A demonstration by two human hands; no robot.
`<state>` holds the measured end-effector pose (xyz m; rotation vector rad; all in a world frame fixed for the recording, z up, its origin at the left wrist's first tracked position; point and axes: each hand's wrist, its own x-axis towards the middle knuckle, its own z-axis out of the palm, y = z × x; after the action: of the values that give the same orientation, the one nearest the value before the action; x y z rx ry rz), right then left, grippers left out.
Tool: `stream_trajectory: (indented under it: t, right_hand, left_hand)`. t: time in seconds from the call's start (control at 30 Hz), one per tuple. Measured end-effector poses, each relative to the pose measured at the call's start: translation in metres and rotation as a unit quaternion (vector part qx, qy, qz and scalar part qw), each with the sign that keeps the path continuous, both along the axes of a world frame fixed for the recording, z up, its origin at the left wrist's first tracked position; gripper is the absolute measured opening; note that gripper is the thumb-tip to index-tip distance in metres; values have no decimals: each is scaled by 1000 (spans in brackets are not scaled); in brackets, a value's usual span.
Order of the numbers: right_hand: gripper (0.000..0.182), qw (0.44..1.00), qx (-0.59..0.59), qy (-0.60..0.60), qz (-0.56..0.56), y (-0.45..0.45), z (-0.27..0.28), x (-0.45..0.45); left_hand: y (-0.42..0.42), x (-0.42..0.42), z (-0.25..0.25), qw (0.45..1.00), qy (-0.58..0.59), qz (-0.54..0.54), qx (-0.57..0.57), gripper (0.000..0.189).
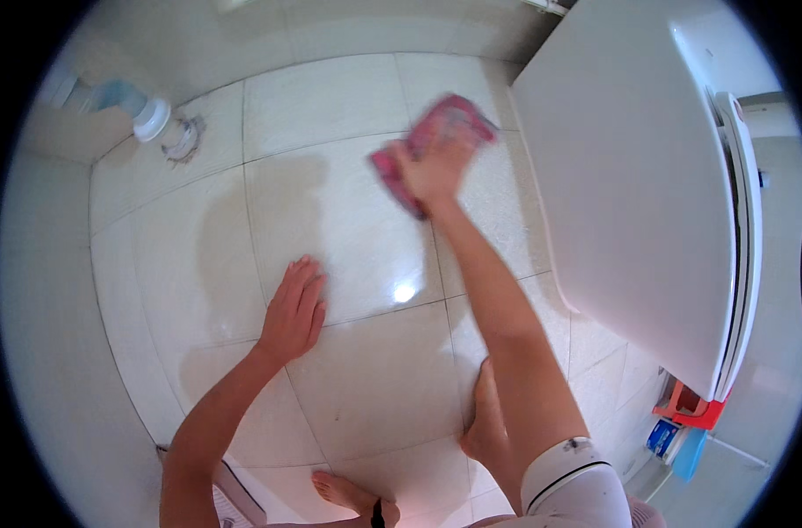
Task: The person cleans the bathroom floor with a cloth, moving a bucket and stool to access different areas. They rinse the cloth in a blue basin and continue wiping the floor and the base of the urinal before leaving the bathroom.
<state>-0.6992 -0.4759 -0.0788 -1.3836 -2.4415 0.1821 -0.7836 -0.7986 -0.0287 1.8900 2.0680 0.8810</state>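
A folded red cloth lies flat on the tiled floor, towards the far wall. My right hand presses down on it, fingers spread over the fabric; cloth and hand are blurred. My left hand is above the floor tiles to the left, palm down, with nothing in it. Its fingers are extended and lie close together, the thumb slightly apart. Whether the left palm touches the tile I cannot tell. A bright light reflection shows on the tile between my two arms.
A white refrigerator stands along the right. At the upper left, a white pipe fitting sits near a dirty-rimmed floor hole. Red and light blue plastic items lie lower right. My bare feet are at the bottom.
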Motion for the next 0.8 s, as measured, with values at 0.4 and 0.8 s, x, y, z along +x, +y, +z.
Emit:
stream_trajectory:
  t: [0.4, 0.8]
  right_hand:
    - [83, 985, -62, 0, 159, -2, 13, 30]
    - [93, 998, -12, -55, -20, 50, -13, -180]
  left_hand:
    - [25, -34, -13, 995, 10, 86, -57, 47]
    - [34, -34, -11, 993, 26, 85, -74, 40]
